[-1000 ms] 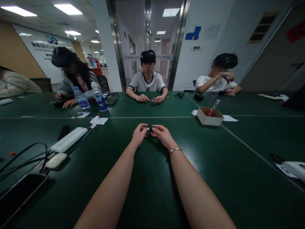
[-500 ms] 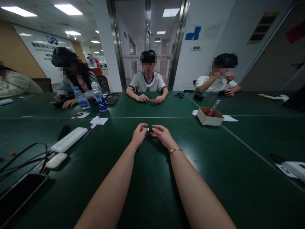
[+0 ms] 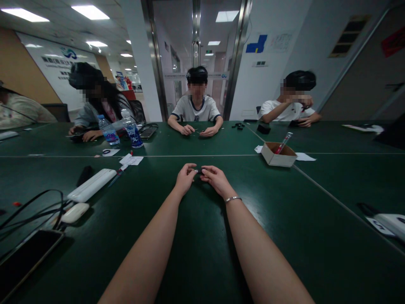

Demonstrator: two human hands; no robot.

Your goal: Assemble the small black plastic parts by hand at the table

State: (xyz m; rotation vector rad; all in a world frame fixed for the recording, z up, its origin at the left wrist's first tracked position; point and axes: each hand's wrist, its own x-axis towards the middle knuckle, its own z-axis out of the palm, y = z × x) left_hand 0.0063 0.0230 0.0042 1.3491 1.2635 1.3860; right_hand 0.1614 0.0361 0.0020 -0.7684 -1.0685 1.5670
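Over the middle of the green table [image 3: 202, 245], a small black piece with a shiny metal end [image 3: 199, 171] spans the gap between my fingertips. It is too small for me to tell its kind. My left hand [image 3: 184, 179] pinches the metal end between thumb and fingers, covering most of it. From the other side, my right hand [image 3: 216, 179] grips the black end, with a silver bracelet on that wrist. Both forearms reach forward, and the fingers hide parts of the piece.
To the left are a white power bank [image 3: 91, 185], a white rounded case [image 3: 75, 213], a phone [image 3: 30, 257] and looping black cables. Two bottles [image 3: 133, 133] stand farther back. A small open box [image 3: 278, 155] holding a tube is at right. Several people sit across the table.
My hands stay in nearly the same place. Less of the metal end shows beside my left thumb now. Across the table, the middle person's hands have shifted slightly.
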